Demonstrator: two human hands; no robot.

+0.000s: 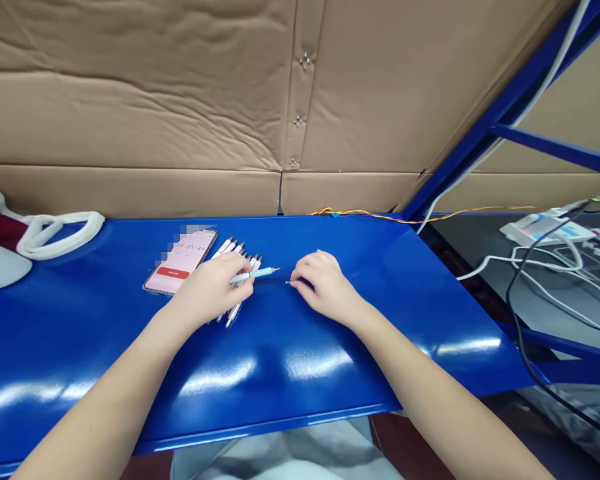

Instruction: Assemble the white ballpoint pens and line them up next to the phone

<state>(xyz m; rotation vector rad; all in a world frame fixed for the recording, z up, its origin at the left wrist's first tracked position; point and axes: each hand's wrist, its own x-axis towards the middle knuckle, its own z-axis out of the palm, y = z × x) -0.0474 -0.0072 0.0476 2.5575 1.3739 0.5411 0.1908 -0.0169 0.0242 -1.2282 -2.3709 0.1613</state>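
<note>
Pale blue pen (256,273), held level in closed left-hand fingers (237,283), tip aimed at right hand (325,287); right fingers (305,267) curled, thin silver piece (288,283) at fingertips, hold unclear; pale pens (235,312) bunched on blue desk (80,333) beside phone (180,261).

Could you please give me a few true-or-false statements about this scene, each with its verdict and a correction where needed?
1. The left hand holds a pale blue pen. True.
2. The phone lies face down. False: it lies face up, its lit screen showing a timer and a red button.
3. The two hands touch each other. False: the right hand is apart from the left hand.
4. White-and-pink pens lie beside the phone on a blue metal shelf. True.
5. Cardboard stands behind the shelf. True.
</note>
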